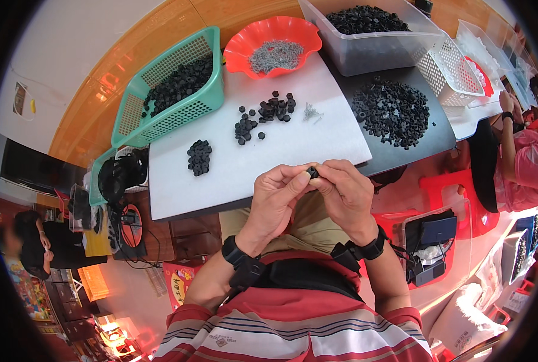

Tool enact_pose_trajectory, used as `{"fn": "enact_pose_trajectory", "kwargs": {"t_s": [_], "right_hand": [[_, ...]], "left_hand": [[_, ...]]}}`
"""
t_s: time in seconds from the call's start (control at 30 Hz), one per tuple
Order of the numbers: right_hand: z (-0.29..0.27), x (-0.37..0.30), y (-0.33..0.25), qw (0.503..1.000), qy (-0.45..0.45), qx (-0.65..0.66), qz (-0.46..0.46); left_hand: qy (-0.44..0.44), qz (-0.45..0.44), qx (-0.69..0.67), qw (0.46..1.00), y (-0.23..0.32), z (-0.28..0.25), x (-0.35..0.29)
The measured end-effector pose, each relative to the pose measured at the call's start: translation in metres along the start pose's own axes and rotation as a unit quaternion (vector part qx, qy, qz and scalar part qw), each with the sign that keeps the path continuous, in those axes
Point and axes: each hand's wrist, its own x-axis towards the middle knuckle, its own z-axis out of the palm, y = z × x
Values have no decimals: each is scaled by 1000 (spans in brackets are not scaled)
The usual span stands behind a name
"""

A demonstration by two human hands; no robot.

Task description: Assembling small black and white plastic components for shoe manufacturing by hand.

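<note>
Just off the table's front edge, my left hand and my right hand meet with fingertips pinched on one small black plastic knob. Its underside is hidden by my fingers. Beyond them, on the white sheet, lie a small pile of black knobs at left, a looser group of black pieces farther back, and a little heap of thin silver screws. Both wrists wear black straps with small boxes on them.
Behind the sheet stand a green basket of black parts, a red scalloped bowl of screws and a clear bin of black parts. A black heap lies at right. Red stools and another person are farther right.
</note>
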Motion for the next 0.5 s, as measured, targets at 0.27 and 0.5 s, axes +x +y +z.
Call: {"fn": "enact_pose_trajectory", "kwargs": {"t_s": [0.27,0.5], "right_hand": [[-4,1,3,999,-27,33,10],[-2,-1,8,999,-17,0,-37]], "left_hand": [[-21,-23,27,999,8,-1,1],[-21,-27,27,999,7,0,2]]}}
